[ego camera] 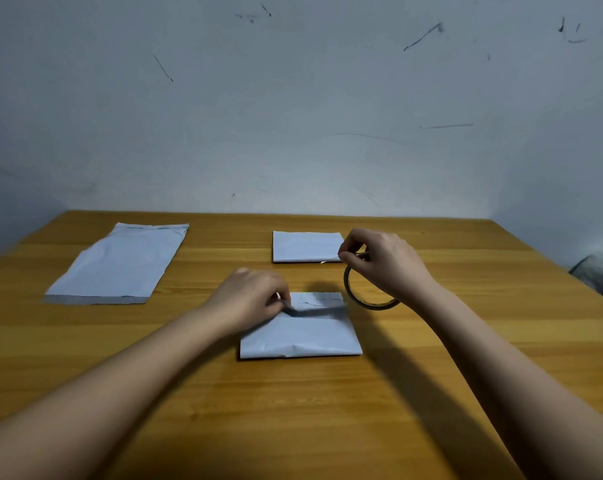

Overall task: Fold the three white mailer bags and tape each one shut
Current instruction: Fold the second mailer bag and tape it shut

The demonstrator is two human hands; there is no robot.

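A folded white mailer bag [303, 332] lies in front of me on the wooden table [328, 410]. My left hand [255, 299] pinches the left end of its folded flap and holds it down. My right hand [379, 261] hovers above the bag's right side and grips a thin roll of tape [366, 299], its fingertips pinching a short strip pulled from the roll. A second folded mailer bag [305, 247] rests farther back, partly behind my right hand. An unfolded, flat mailer bag [120, 263] lies at the far left.
A marked grey-white wall stands right behind the table's far edge. A dark object [601, 275] shows past the table's right edge. Bare wood stretches between the bags and along the near side.
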